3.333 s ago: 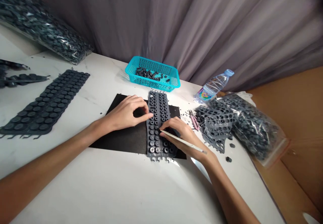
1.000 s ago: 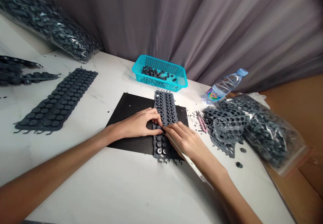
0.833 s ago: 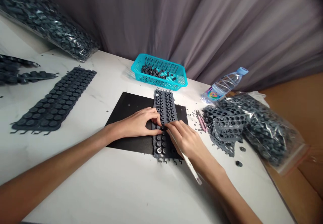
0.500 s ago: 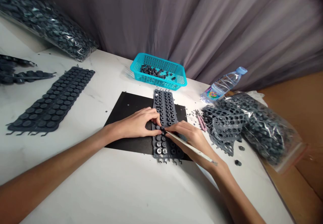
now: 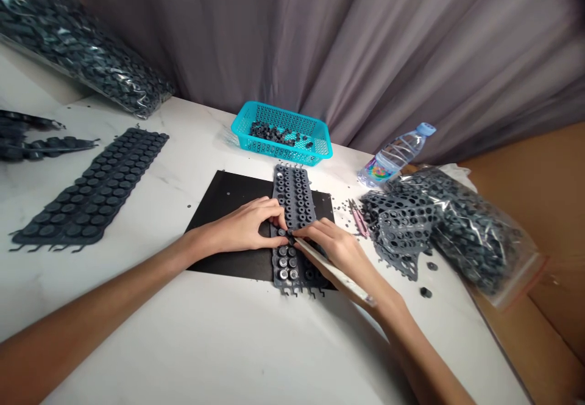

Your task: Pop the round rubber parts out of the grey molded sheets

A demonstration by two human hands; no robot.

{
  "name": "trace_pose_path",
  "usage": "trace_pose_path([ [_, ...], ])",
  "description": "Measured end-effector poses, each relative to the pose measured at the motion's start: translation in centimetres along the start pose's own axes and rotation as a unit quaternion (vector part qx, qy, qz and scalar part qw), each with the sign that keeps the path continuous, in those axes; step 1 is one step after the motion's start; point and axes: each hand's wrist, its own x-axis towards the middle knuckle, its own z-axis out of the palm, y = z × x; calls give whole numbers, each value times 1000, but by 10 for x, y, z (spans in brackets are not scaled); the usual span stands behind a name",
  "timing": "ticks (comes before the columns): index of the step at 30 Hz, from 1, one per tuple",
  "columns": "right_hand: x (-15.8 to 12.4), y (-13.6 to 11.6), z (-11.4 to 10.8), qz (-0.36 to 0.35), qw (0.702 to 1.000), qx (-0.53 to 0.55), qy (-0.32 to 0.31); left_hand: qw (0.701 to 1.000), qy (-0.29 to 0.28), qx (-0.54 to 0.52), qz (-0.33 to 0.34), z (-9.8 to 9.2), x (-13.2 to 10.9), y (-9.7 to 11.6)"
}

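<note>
"Where does the dark grey rubber sheet of round studs [image 5: 299, 201] lie?"

"Across the flat black rectangular mat [image 5: 228, 210], near the turquoise perforated plastic basket [image 5: 278, 151], under both hands."

"And the fingers?"

"The left hand [image 5: 249, 225] has thumb and forefinger curled close together at the studs; whether they pinch one, nobody can tell. The right hand [image 5: 336, 246] grips a slim whitish stick [image 5: 345, 280], fingers folded in."
</note>
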Motion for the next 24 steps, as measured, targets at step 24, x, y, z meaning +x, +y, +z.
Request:
trace_pose_path([
  [24, 0, 0, 12, -98, 980, -173, 31, 1000, -7, 12, -6, 0, 0, 1],
])
